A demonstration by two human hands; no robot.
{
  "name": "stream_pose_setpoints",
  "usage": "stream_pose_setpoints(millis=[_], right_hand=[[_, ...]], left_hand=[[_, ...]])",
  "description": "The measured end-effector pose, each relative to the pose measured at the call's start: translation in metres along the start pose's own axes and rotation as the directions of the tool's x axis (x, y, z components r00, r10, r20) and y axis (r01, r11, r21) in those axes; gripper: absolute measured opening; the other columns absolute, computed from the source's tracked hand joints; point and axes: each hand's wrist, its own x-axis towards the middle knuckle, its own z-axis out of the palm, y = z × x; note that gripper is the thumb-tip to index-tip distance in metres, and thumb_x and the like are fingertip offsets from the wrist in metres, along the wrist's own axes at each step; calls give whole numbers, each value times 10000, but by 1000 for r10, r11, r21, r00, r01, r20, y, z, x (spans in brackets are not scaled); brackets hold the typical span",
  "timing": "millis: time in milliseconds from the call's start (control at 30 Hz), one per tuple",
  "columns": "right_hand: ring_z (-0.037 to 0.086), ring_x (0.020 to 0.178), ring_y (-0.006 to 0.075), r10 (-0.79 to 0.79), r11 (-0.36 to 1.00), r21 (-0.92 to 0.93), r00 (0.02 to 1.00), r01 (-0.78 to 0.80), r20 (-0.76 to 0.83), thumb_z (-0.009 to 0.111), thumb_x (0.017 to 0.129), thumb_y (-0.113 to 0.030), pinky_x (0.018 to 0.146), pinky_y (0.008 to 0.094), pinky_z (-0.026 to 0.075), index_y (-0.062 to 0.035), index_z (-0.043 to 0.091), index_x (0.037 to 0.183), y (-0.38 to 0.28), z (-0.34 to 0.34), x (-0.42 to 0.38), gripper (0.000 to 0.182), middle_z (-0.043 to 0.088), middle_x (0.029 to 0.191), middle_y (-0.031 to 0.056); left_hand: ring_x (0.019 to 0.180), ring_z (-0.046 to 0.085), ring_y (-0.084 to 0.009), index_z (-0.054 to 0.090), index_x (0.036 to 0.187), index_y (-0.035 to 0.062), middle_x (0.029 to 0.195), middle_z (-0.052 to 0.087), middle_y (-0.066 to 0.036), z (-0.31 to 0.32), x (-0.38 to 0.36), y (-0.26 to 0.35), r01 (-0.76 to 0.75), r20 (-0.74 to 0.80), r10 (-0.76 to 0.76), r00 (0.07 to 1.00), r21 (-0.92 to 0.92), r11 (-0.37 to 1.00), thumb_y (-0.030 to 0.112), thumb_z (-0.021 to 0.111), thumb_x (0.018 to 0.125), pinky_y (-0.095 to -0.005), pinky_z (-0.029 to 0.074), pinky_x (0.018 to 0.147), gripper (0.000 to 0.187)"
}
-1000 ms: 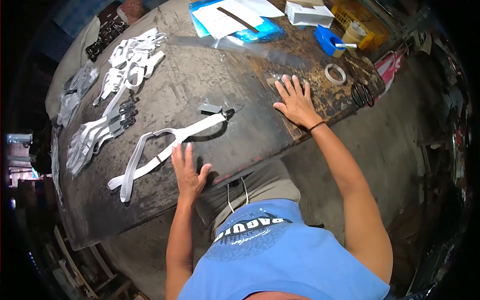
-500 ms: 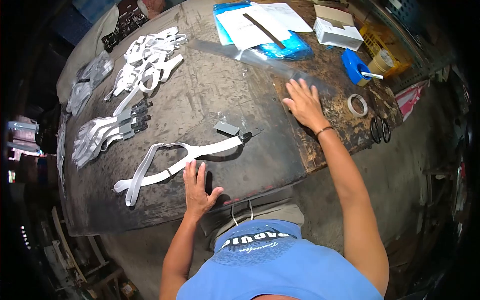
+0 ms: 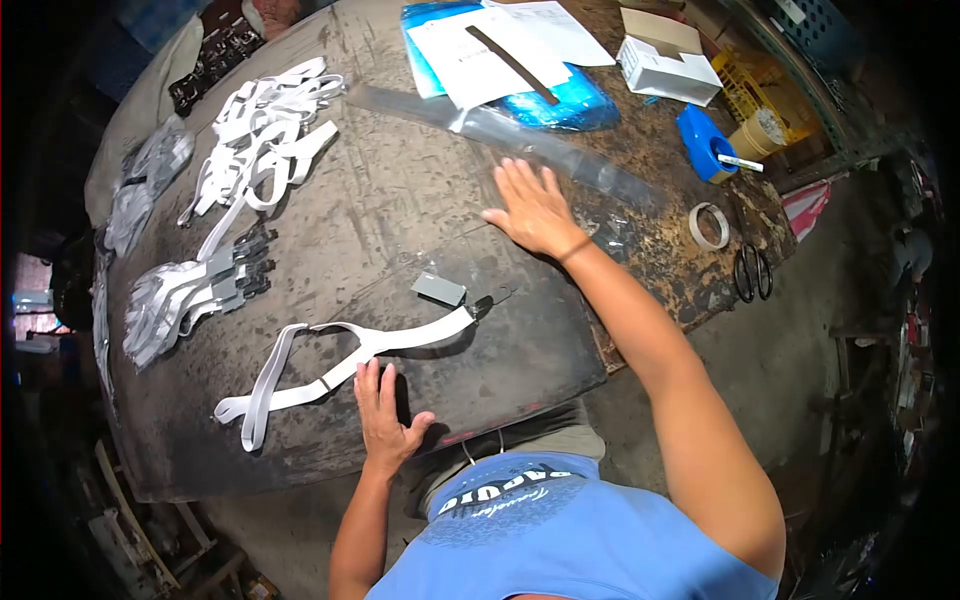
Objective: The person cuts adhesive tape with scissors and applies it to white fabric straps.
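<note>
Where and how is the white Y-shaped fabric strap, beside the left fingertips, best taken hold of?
I would pinch the white Y-shaped fabric strap at its junction, coming from the near side with the left hand: the three bands meet there, close to that hand.

Left hand (image 3: 388,420) was flat, palm down, back up, fingers extended close together and pointing forward, thumb splayed inward. Left forearm (image 3: 360,525) ran almost straight ahead. Right arm (image 3: 665,370) reached farther out, slanting inward to the left, elbow slightly bent. Right hand (image 3: 535,212) also palm down, fingers slightly fanned, thumb out leftward.
</note>
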Motion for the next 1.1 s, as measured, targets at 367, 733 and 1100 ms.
stream_pose_setpoints(millis=[367,733,1100], right_hand=[[510,1175,388,222,965,192,950,-181,-218,563,921,-372,1018,445,383,-32,564,1233,123,-69,-94,462,547,1287,210],[533,1048,360,457,859,154,867,-488,200,724,765,-279,856,492,419,-85,576,870,171,-87,-27,265,603,1007,121],[486,1155,357,473,851,82,825,-518,308,747,744,-293,950,494,408,-93,626,1015,170,-94,-33,359,570,1138,143]], left_hand=[[1380,251,-452,422,1372,2,1462,330,-244,2,0,-2,-75,-19,75,997,-11,997,703,512,818,-581,192,1102,898],[1357,292,-469,468,1351,28,1453,325,-255,-16,100,64,-436,-233,406,884,-93,895,435,762,759,-564,277,1082,777],[1343,358,-400,539,1296,77,1439,351,-223,42,249,158,-618,-202,586,785,-186,764,107,774,733,-470,356,1076,611]])
